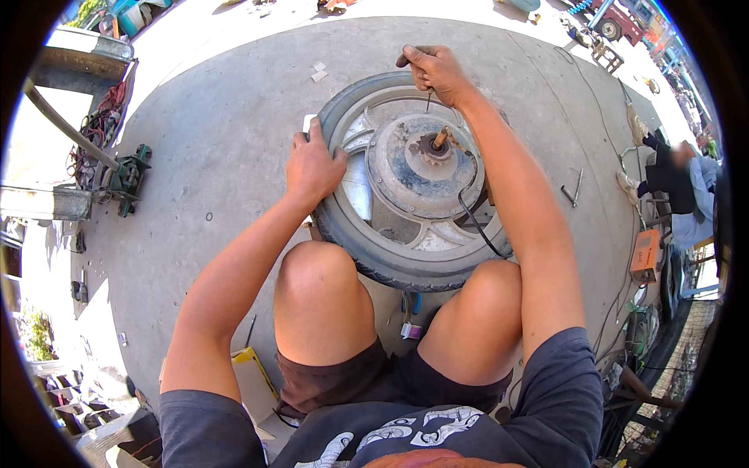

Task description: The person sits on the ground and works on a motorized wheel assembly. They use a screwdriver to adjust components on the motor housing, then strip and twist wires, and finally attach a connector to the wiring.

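At the far left, a green clamp-like metal device is standing on the concrete floor. Toward the centre, the left hand is resting on the left edge of the tyre, thumb and fingers spreading apart; whether they are clasping it cannot be told. The wheel is lying on its side before the person's knees, its grey hub facing upward. Between the knees, a blue-handled tool is lying near a small purple-and-white box. Above the hub's far edge, the right hand is closing narrowly around a thin metal tool, whose shaft is pointing downward; contact at its tip cannot be judged. Just nearer, a rusty axle is projecting from a toothed sprocket, while a black cable is curving rightward across the rim. Farther right, a metal hand tool is lying on the floor, an orange box is standing beyond, and another person is sitting near the edge of view.
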{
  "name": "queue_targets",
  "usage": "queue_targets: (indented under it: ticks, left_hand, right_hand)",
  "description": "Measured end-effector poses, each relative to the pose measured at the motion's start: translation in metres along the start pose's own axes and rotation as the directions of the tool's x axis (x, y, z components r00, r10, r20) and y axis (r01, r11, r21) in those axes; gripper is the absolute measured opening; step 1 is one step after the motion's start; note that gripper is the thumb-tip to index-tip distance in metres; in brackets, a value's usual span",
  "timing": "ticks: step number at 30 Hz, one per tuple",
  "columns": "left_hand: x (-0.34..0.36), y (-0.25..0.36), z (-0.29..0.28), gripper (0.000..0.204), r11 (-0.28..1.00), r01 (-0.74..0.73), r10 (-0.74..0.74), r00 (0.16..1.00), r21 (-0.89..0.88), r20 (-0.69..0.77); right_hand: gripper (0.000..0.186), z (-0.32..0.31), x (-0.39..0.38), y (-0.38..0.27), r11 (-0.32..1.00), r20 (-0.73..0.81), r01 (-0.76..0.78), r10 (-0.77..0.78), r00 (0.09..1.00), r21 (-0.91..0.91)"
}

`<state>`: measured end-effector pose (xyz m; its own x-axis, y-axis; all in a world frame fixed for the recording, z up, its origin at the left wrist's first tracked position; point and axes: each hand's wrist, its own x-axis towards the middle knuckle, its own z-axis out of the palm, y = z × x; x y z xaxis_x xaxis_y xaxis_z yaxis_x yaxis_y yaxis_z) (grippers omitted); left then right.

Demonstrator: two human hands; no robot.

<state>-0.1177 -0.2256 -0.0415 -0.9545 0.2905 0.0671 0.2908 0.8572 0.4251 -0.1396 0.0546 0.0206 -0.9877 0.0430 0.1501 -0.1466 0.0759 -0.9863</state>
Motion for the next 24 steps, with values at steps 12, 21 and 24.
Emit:
queue_targets:
  ticks: [12,21,24]
  left_hand:
    - [0.0,-0.002,0.002,0.078,1.0,-0.017,0.017,1.0,0.001,-0.02]
    - [0.001,-0.004,0.002,0.076,1.0,-0.008,0.008,1.0,0.013,-0.016]
    - [0.001,-0.003,0.002,0.077,1.0,-0.015,0.015,1.0,0.004,-0.019]
  right_hand:
    - [0.034,0.017,0.026,0.023,0.985,-0.66,0.01,-0.124,0.741,-0.175]
    - [0.04,0.001,-0.009,0.005,0.996,-0.298,0.012,-0.038,0.954,-0.089]
    - [0.04,0.007,-0.005,0.006,1.0,-0.397,-0.008,-0.004,0.918,-0.027]
